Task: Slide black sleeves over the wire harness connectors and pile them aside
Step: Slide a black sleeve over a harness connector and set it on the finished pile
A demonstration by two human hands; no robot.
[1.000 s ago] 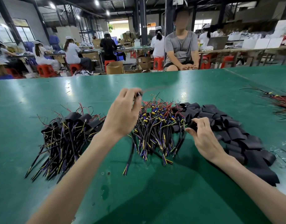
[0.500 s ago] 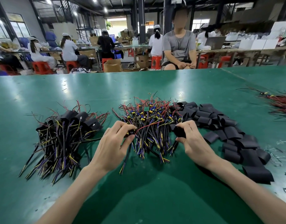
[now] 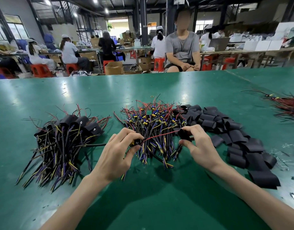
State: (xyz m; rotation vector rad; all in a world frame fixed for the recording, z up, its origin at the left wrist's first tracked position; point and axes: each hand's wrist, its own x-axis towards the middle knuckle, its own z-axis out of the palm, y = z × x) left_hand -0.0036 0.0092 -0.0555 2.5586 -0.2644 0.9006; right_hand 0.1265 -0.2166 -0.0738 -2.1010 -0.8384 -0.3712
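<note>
Green table (image 3: 143,205): left hand (image 3: 116,156) pinches harness (image 3: 161,135), right hand (image 3: 199,146) sleeve (image 3: 184,134).

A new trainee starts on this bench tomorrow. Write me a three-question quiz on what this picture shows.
1. True or false: the right hand pinches a black sleeve.
2. The sleeved harnesses lie where, relative to the bare harnesses? A left, B right, C behind.
3. Fill in: the left hand grips a harness whose ___ wire reaches toward the sleeve.
Key: 1 true; 2 A; 3 red.
</note>
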